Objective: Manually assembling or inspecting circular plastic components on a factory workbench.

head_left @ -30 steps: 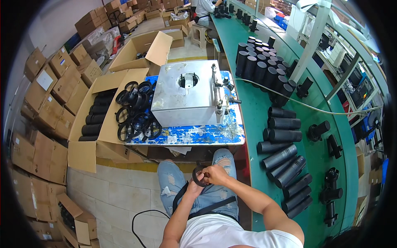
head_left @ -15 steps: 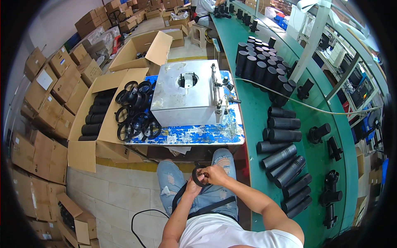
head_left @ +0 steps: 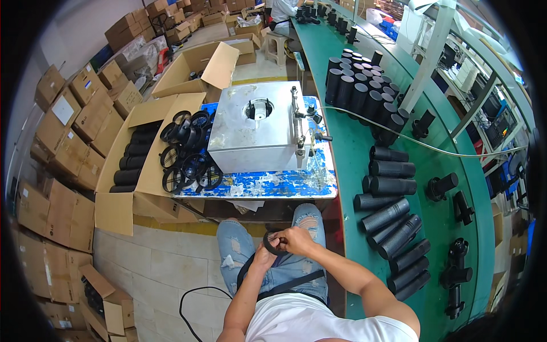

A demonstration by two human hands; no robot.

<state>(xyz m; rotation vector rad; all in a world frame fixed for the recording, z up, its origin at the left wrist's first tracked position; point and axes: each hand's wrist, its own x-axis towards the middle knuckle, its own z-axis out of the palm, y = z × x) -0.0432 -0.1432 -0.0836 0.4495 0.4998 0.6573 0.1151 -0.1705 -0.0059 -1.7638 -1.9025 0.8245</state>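
Note:
Over my lap, my left hand grips a black plastic ring by its lower side. My right hand is closed at the ring's right side, fingers pinched together on it; whether a smaller piece sits between them is hidden. In front of my knees, a grey metal box fixture with a round opening in its top stands on a worn blue-and-white table. A heap of similar black rings lies on the table's left side.
At my right runs a green workbench with upright black cylinders and lying black tubes. A thin hose crosses it. An open carton of black tubes stands left of the table. A person sits at the far end.
The ring has tilted and turned slightly in my hands. Both hands stay over my lap, nearly in the same place.

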